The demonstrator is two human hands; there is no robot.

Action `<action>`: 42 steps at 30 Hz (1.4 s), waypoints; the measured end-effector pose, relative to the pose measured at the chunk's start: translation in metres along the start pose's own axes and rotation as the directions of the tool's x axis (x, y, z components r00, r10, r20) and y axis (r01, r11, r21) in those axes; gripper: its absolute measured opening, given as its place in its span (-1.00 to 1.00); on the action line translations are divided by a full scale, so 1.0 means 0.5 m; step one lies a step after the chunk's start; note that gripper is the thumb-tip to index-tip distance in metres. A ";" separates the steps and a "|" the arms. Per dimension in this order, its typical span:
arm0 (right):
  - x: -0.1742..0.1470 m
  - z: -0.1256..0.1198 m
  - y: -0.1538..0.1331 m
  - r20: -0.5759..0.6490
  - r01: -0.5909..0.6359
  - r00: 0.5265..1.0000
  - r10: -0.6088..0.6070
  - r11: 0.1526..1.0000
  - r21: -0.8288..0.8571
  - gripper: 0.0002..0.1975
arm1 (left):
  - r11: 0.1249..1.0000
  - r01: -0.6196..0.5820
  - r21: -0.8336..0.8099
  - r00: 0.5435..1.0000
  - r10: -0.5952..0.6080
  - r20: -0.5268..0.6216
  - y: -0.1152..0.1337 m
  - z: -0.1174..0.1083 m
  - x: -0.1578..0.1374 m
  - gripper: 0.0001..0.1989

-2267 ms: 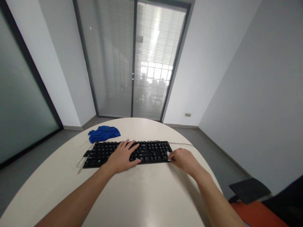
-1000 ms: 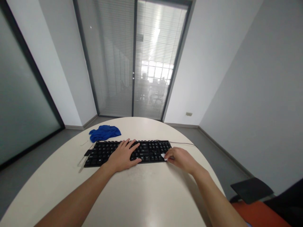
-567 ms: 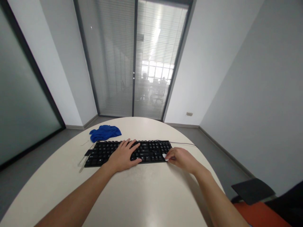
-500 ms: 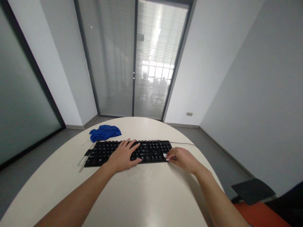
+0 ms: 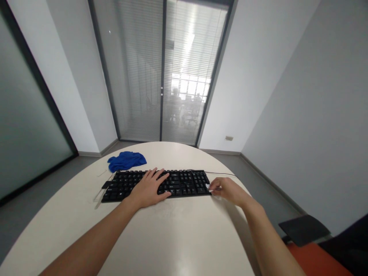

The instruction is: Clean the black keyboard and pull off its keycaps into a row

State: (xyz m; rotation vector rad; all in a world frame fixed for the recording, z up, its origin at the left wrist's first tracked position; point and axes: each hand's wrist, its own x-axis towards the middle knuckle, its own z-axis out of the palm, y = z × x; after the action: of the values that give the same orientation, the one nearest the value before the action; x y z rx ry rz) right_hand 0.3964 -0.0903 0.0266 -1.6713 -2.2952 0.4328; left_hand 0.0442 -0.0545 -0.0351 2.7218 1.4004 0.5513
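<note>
A black keyboard lies across the round table. My left hand rests flat on its middle, fingers spread over the keys, holding nothing. Between the fingertips of my right hand is a small white wad, paper or cotton, I cannot tell which. It touches the keyboard's right edge by the number pad. The fingers partly hide the wad.
A crumpled blue cloth lies behind the keyboard's left end. Thin pale sticks and a small black piece lie at its left. A cable runs off right. An orange-and-black chair stands at lower right.
My right hand has slid a little to the right with the white wad, from the number pad keys to the keyboard's right edge. My left hand stays in place.
</note>
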 end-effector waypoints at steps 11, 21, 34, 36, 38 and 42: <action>0.000 0.007 0.011 -0.059 -0.025 0.998 0.023 0.999 -0.028 -0.79 | 1.000 -0.005 0.014 1.000 0.004 0.007 -0.001 0.000 0.001 -0.25; 0.038 0.035 0.015 -0.286 0.086 0.953 -0.101 0.994 -0.065 -0.69 | 1.000 -0.009 -0.006 1.000 0.009 -0.004 -0.002 -0.001 0.000 -0.25; 0.020 0.029 0.013 0.007 0.098 0.995 -0.098 0.993 -0.068 -0.46 | 1.000 -0.004 -0.016 1.000 0.004 -0.007 0.000 -0.003 0.000 -0.26; 0.016 0.025 0.010 0.014 0.090 0.996 -0.089 0.992 -0.092 -0.48 | 1.000 -0.005 -0.015 1.000 0.005 -0.007 0.000 -0.003 0.000 -0.26; 0.011 0.020 0.003 0.012 0.067 0.998 -0.066 0.993 -0.101 -0.52 | 1.000 -0.006 -0.009 1.000 0.006 -0.008 -0.001 -0.001 0.000 -0.25; -0.007 0.007 -0.020 0.027 0.017 1.000 -0.013 0.992 -0.128 -0.61 | 1.000 -0.009 -0.008 1.000 0.009 -0.014 -0.003 0.001 0.000 -0.25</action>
State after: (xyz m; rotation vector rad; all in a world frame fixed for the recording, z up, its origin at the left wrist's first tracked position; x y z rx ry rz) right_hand 0.3875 -0.0967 0.0273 -1.7150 -2.3989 0.3115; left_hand 0.0433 -0.0538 -0.0356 2.7250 1.3866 0.5761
